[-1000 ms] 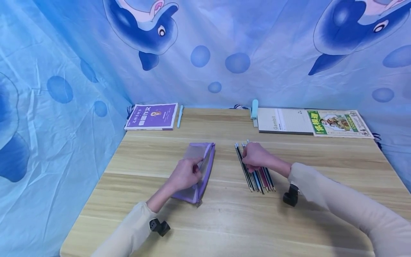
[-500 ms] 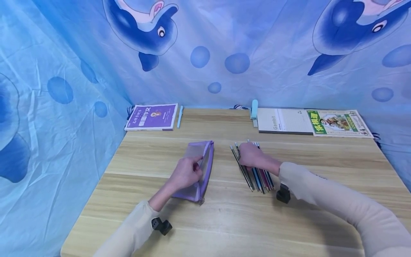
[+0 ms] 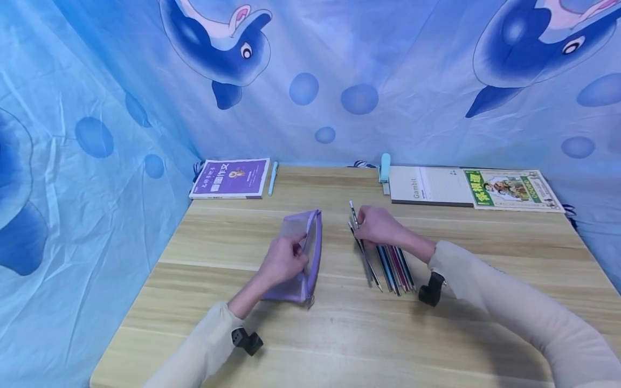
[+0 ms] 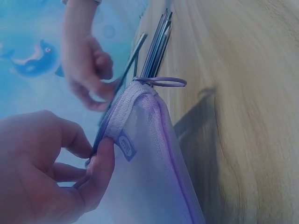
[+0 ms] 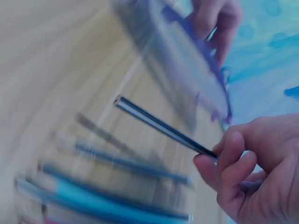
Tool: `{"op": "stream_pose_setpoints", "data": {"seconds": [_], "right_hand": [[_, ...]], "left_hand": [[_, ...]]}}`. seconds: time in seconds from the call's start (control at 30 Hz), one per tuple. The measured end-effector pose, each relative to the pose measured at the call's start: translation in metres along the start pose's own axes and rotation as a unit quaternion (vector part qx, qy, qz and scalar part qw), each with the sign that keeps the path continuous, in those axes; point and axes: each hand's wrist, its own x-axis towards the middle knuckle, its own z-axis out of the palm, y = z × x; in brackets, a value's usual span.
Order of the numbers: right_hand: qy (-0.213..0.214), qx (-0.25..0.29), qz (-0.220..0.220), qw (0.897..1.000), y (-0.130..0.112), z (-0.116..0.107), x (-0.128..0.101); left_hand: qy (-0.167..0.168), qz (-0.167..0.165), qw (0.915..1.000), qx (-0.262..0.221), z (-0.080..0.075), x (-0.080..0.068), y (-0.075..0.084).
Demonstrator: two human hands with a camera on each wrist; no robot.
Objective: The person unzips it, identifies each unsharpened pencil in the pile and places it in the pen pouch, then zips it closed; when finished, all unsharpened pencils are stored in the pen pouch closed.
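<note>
Right fingers [image 5: 236, 168] pinching pencil [image 5: 166, 128], jutting toward 10 o'clock (right-wrist view) | left fingers [image 4: 102, 165] pinching pouch [image 4: 156, 158] | pencil now leaving pile [image 3: 397, 269]

I count one mesh pouch [image 3: 293, 224], one blue pen [image 3: 273, 179], one stapler [image 3: 385, 168], one notepad [image 3: 436, 186] and two books [image 3: 230, 179]. I see at least five pencils [image 3: 399, 268], overlapping.

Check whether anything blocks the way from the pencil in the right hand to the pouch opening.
Nothing visible does: in the head view, only tabletop shows between the pencil in the right hand and the pouch. The left hand pinches its open edge.
</note>
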Motion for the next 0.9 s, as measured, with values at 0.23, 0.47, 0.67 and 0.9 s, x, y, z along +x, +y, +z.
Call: {"op": "stream_pose_setpoints", "data": {"seconds": [0.23,0.47,0.67,0.9], "right_hand": [[0.005,0.186,0.022,0.982,-0.031,0.015,0.000],[0.019,0.283,0.022,0.959,-0.045,0.040,0.007],[0.012,0.286,0.023,0.958,-0.049,0.055,0.008],[0.002,0.286,0.012,0.958,-0.052,0.064,0.007]], "left_hand": [[0.018,0.002,0.9998,-0.009,-0.001,0.001,0.002],[0.042,0.032,0.9986,0.002,-0.001,0.001,0.001],[0.040,0.025,0.9988,-0.015,-0.002,0.001,0.003],[0.047,0.027,0.9981,-0.027,-0.001,0.002,0.003]]}}
